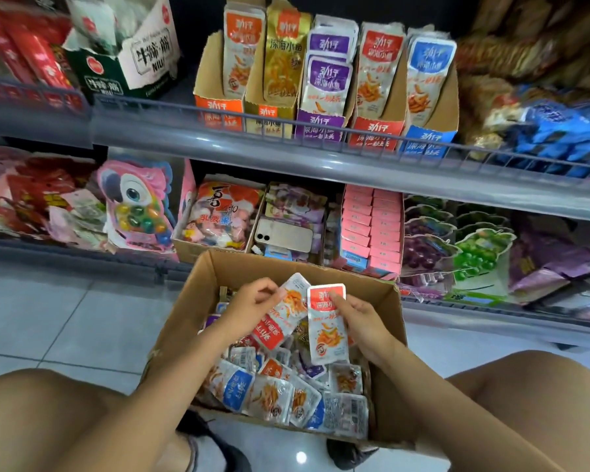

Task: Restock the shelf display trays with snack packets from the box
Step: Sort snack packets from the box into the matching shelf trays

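1. Head view, the box: the cardboard box (385, 369) is set on the floor at 6 o'clock, between the person's knees. It is judged to be placed there so that both hands can reach in easily. A jumbled heap of loose packets (286, 393) in mixed colours is held in it.
2. Head view, the left hand (252, 301): a red-labelled packet (276, 321) is pinched at its edge by the grip, above the box, at 11 o'clock from the heap. It is held tilted and upside down.
3. Head view, the right hand (358, 318): a second red packet (326, 325) is pinched near its top corner by the grip. It is held upright with the print turned to the camera, probably so that the colour can be read.
4. The two packets are overlapped at their edges. A matched red pair is judged to be gathered before shelving.
5. Head view, the shelf: five display trays are lined up at 12 o'clock on the upper shelf. The red tray (377, 131), at 1 o'clock, is the likely destination.
6. A phone (283, 235) is laid on packets on the lower shelf, just beyond the box.
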The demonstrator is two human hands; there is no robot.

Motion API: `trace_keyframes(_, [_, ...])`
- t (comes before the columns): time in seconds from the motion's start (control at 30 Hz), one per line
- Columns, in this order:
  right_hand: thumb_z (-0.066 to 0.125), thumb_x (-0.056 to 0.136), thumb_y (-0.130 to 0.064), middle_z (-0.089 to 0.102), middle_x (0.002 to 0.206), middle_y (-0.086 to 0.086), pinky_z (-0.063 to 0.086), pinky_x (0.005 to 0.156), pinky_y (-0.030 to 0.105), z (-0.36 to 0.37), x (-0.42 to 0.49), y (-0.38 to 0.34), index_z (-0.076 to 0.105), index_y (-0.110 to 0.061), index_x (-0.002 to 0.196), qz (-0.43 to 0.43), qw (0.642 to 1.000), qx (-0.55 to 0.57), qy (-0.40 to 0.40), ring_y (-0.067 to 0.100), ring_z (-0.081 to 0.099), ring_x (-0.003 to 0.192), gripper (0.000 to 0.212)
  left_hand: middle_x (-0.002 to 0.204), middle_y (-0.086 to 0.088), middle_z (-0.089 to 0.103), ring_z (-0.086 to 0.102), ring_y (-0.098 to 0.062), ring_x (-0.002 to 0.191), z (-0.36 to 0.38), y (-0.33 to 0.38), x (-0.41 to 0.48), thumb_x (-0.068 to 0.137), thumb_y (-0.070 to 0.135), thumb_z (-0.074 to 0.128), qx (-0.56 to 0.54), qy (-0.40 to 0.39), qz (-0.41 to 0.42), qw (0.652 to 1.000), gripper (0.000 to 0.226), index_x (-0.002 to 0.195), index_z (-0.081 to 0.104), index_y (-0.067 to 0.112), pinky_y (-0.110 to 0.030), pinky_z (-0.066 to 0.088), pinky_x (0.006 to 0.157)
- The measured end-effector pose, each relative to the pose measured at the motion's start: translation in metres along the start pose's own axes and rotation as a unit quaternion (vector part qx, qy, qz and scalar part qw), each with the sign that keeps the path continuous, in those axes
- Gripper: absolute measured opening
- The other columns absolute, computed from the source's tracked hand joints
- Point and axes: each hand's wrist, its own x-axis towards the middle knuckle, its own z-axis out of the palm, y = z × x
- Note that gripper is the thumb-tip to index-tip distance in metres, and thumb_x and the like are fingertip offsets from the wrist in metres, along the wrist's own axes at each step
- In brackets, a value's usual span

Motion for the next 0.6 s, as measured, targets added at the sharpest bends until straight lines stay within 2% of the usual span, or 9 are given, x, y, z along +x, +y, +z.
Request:
trace_keyframes(0.07, [0.054, 0.092, -0.033, 0.071, 0.101, 0.016, 0.057, 0.075, 0.035, 0.004, -0.006, -0.009, 0.064, -0.002, 0.108, -0.007, 1.000, 0.008, -0.007, 0.027, 0.070, 0.087, 0.036, 0.080, -0.003, 0.069, 0.065, -0.004, 0.059, 0.000, 0.009, -0.009, 0.091, 0.027, 0.059, -0.041, 0.026, -0.004, 0.999, 0.017, 0.090, 0.056, 0.011, -0.018, 0.049, 0.055])
trace_keyframes(0.13, [0.055, 0.091, -0.036, 0.071, 0.102, 0.016, 0.055, 0.086, 0.041, 0.009, -0.013, -0.016, 0.064, -0.004, 0.110, -0.018, 1.000, -0.016, -0.010, 0.032, 0.069, 0.094, 0.039, 0.083, -0.004, 0.070, 0.065, -0.007, 0.063, 0.000, 0.019, -0.018, 0.088, 0.027, 0.064, -0.059, 0.053, -0.007, 0.997, 0.013, 0.088, 0.057, 0.016, -0.019, 0.048, 0.056])
trace_keyframes(0.27, [0.058, 0.091, -0.032, 0.072, 0.102, 0.011, 0.055, 0.089, 0.043, 0.020, -0.026, -0.034, 0.065, -0.009, 0.110, -0.050, 0.997, -0.061, -0.024, 0.030, 0.069, 0.094, 0.031, 0.085, 0.002, 0.071, 0.069, -0.011, 0.070, -0.004, 0.044, -0.033, 0.085, 0.034, 0.067, -0.116, 0.039, -0.064, 0.990, 0.015, 0.094, 0.064, 0.023, -0.019, 0.051, 0.056])
trace_keyframes(0.37, [0.060, 0.090, -0.025, 0.072, 0.100, 0.014, 0.056, 0.086, 0.045, 0.026, -0.030, -0.045, 0.064, -0.005, 0.111, -0.062, 0.998, -0.033, -0.001, 0.032, 0.070, 0.092, 0.029, 0.092, -0.004, 0.074, 0.071, -0.017, 0.082, -0.009, 0.057, -0.040, 0.087, 0.047, 0.058, -0.171, -0.018, -0.148, 0.974, 0.032, 0.102, 0.066, 0.020, -0.025, 0.055, 0.068])
trace_keyframes(0.43, [0.059, 0.091, -0.025, 0.072, 0.097, 0.016, 0.057, 0.079, 0.045, 0.031, -0.029, -0.049, 0.062, -0.002, 0.108, -0.058, 0.997, 0.010, 0.050, 0.033, 0.070, 0.087, 0.030, 0.104, -0.007, 0.072, 0.068, -0.019, 0.096, -0.009, 0.058, -0.041, 0.091, 0.046, 0.051, -0.227, -0.045, -0.148, 0.962, 0.039, 0.113, 0.063, 0.016, -0.027, 0.054, 0.079])
trace_keyframes(0.53, [0.057, 0.092, -0.028, 0.072, 0.094, 0.016, 0.057, 0.068, 0.038, 0.037, -0.026, -0.056, 0.059, -0.001, 0.108, -0.043, 0.989, 0.076, 0.120, 0.030, 0.071, 0.080, 0.031, 0.109, -0.009, 0.070, 0.066, -0.016, 0.098, -0.007, 0.062, -0.047, 0.094, 0.031, 0.051, -0.341, -0.038, -0.125, 0.931, 0.032, 0.117, 0.059, 0.010, -0.021, 0.055, 0.073])
trace_keyframes(0.6, [0.055, 0.094, -0.029, 0.071, 0.094, 0.015, 0.056, 0.064, 0.035, 0.041, -0.028, -0.061, 0.058, -0.002, 0.107, -0.030, 0.986, 0.106, 0.128, 0.027, 0.070, 0.078, 0.030, 0.113, -0.010, 0.068, 0.066, -0.017, 0.098, -0.004, 0.062, -0.051, 0.093, 0.015, 0.055, -0.399, -0.021, -0.101, 0.911, 0.031, 0.122, 0.056, 0.005, -0.020, 0.056, 0.072])
